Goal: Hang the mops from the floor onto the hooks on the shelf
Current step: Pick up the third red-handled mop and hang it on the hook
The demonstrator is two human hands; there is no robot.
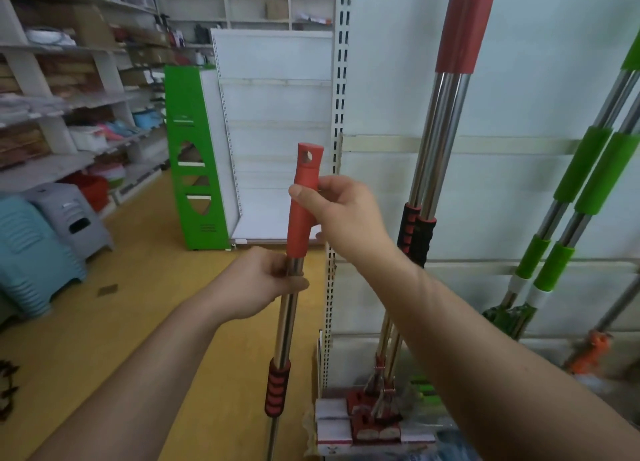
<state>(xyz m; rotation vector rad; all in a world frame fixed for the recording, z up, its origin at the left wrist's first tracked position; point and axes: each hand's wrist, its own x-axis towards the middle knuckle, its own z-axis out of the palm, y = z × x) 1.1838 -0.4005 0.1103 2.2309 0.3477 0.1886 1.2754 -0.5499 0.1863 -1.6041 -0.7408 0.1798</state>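
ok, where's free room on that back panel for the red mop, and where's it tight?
Free: bare panel between the slotted upright and the hung red mops. Narrower gap between those and the green mops. Crowded: far right and the mop heads below.

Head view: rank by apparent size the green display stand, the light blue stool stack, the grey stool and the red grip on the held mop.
1. green display stand
2. light blue stool stack, unsure against the stand: nearer the camera and cut by the frame edge
3. grey stool
4. red grip, smallest though nearest, held by the right hand
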